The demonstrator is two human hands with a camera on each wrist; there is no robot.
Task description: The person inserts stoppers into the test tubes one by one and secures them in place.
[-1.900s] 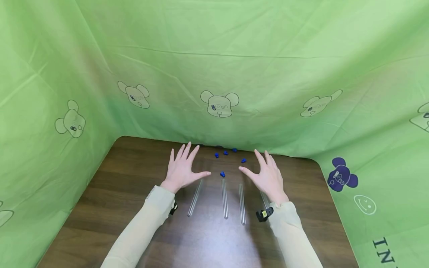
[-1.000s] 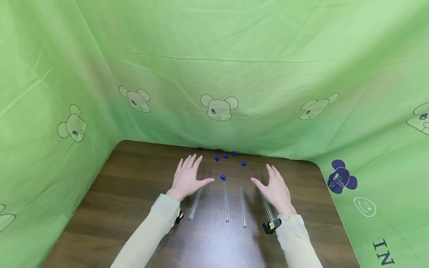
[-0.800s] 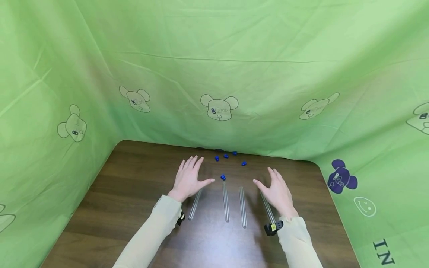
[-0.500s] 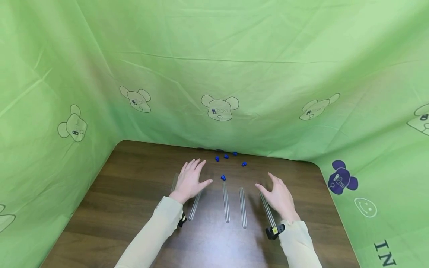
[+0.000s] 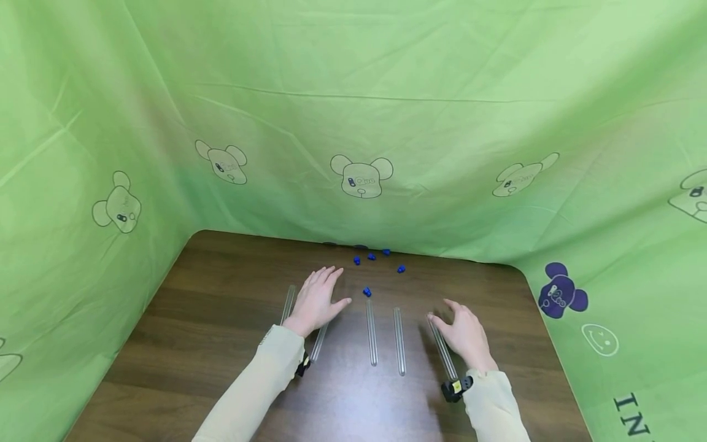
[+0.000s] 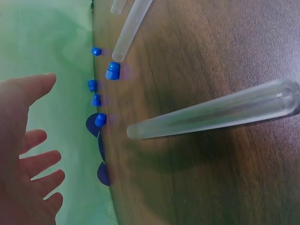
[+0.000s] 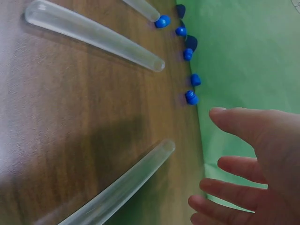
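My left hand (image 5: 317, 302) hovers over the table with relaxed fingers and thumb spread apart, holding nothing. Beneath it, a clear test tube (image 6: 211, 112) lies partly hidden in the head view, and another test tube (image 5: 288, 302) shows to its left. My right hand (image 5: 464, 331) also holds nothing, its fingers slightly bent beside the top end of the rightmost test tube (image 5: 444, 350). Between the hands lie two more tubes, a middle test tube (image 5: 372, 334) and a test tube (image 5: 400, 341) right of it. A small blue stopper (image 5: 367, 292) sits just beyond the middle tube.
Farther back on the brown wooden table (image 5: 221, 294) lie more small stoppers, among them a blue stopper (image 5: 401, 269) and a blue stopper (image 5: 356, 261). A green printed cloth (image 5: 361, 123) rises along the back and both sides of the table.
Both hands have drawn back toward the person, the right one further, its fingers bending more. The left hand has shifted slightly right, so the leftmost tube now shows. Tubes and stoppers stay put.
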